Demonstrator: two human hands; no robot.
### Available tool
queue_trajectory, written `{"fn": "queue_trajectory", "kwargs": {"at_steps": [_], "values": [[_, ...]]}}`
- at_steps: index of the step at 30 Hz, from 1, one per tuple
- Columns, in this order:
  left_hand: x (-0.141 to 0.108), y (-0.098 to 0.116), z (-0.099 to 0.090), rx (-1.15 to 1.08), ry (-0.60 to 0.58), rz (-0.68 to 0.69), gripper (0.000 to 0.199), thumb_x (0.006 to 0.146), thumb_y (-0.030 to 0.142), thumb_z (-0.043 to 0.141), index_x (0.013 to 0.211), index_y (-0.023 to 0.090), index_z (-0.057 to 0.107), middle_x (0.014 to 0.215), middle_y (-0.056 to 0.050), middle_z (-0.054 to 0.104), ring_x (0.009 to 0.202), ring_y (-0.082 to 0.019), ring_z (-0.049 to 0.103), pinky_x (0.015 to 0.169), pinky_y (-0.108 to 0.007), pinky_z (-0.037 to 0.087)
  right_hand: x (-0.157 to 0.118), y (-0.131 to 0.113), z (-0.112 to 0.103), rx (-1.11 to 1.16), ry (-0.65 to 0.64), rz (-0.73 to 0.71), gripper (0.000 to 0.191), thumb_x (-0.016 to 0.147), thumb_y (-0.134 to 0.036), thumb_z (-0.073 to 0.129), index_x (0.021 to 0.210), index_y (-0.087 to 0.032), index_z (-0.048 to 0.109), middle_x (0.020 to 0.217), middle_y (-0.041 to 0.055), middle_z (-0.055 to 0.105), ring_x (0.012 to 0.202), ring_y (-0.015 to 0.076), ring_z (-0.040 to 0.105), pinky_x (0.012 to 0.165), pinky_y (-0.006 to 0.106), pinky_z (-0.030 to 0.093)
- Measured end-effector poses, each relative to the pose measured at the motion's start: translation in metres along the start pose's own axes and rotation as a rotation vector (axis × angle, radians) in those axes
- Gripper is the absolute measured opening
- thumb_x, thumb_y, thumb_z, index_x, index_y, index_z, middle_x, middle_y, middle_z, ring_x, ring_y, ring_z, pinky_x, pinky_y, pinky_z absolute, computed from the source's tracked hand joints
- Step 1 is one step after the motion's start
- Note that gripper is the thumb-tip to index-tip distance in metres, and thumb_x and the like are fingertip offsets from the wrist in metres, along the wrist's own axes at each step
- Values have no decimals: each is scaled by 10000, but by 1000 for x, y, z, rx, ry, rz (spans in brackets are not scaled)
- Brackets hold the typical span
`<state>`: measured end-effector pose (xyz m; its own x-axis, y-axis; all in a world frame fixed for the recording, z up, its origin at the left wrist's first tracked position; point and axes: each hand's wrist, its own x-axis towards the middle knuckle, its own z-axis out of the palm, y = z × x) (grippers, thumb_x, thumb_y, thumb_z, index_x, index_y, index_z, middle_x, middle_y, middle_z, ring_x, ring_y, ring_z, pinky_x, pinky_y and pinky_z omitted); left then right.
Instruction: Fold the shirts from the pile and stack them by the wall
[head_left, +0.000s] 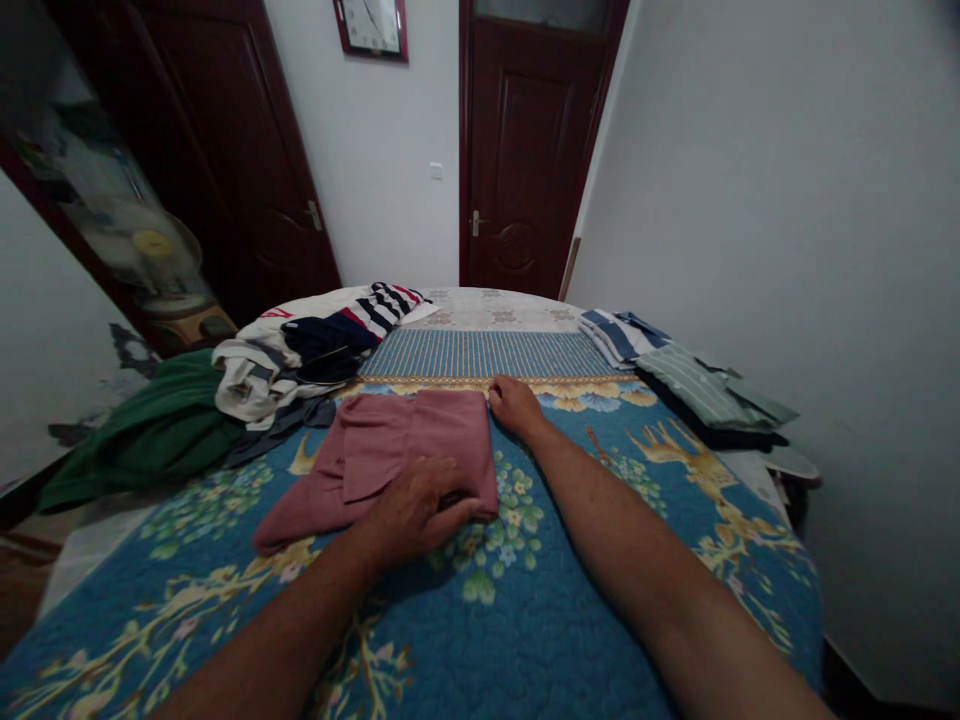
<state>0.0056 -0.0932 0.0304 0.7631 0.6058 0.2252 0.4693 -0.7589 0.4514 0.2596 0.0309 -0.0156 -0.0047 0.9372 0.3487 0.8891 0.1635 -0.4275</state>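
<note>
A pink garment [412, 435], partly folded, lies on the blue floral cover [480, 640], its lower left part sticking out toward the left. My left hand [424, 505] rests on the garment's near edge, palm down, with the thumb apart from the other fingers. At the garment's far right corner is my right hand [514, 402], its fingers curled closed against the cloth edge. Whether a bit of cloth is between those fingers is too small to tell.
Loose clothes, among them a green one [165, 415] and a striped one [386, 308], are heaped at the left. Folded clothes [697, 385] lie along the right edge. Doors [532, 150] and a white wall stand beyond.
</note>
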Motion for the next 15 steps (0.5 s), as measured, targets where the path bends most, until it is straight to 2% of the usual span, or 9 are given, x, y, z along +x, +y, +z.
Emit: {"fn": "queue_trajectory", "kwargs": {"at_steps": [2, 4, 6, 8, 10, 12, 15], "values": [[0, -7, -3, 79, 97, -60, 287, 1075, 376, 531, 1024, 214, 762, 1021, -81, 757, 983, -238, 671, 929, -383, 488, -2, -4, -5, 18, 71, 13, 233, 1017, -172, 502, 1078, -175, 727, 1077, 113, 752, 1018, 232, 648, 929, 308, 449], [0, -17, -1, 196, 159, -146, 299, 1046, 364, 565, 1225, 203, 742, 1270, -145, 747, 1205, -300, 657, 1070, -450, 474, -7, -12, -10, 41, 140, -24, 268, 1031, -170, 478, 1118, -170, 732, 1124, 125, 749, 1079, 241, 651, 993, 323, 455], [-2, -25, 4, 293, 144, -256, 493, 1014, 425, 613, 1442, 183, 651, 1517, -202, 639, 1417, -367, 563, 1193, -529, 407, -14, -25, -13, 58, 160, -114, 293, 1039, -172, 475, 1169, -167, 738, 1174, 138, 743, 1150, 251, 642, 1063, 340, 448], [-4, -28, 10, 350, 80, -355, 700, 996, 525, 614, 1579, 147, 537, 1667, -239, 496, 1558, -421, 429, 1268, -593, 316, -25, -42, -12, 65, 101, -223, 304, 1035, -179, 500, 1216, -166, 745, 1217, 149, 741, 1203, 263, 630, 1112, 361, 439], [-8, -25, 14, 371, 1, -414, 843, 984, 610, 582, 1653, 116, 441, 1737, -250, 386, 1625, -447, 320, 1299, -620, 251, -36, -59, -7, 68, -18, -322, 306, 1037, -206, 534, 1249, -177, 753, 1269, 147, 745, 1247, 268, 625, 1142, 377, 434], [-12, -20, 15, 376, -64, -447, 935, 969, 656, 554, 1688, 87, 373, 1761, -263, 324, 1646, -461, 264, 1303, -628, 235, -45, -74, 1, 68, -122, -387, 316, 1053, -245, 546, 1283, -191, 756, 1352, 136, 734, 1322, 266, 609, 1184, 389, 414], [-17, -11, 10, 366, -121, -436, 997, 945, 669, 552, 1698, 52, 339, 1760, -289, 300, 1649, -478, 244, 1297, -633, 240, -49, -85, 10, 34, -174, -402, 368, 1078, -294, 527, 1362, -191, 737, 1488, 140, 677, 1432, 269, 558, 1249, 422, 363]]}}
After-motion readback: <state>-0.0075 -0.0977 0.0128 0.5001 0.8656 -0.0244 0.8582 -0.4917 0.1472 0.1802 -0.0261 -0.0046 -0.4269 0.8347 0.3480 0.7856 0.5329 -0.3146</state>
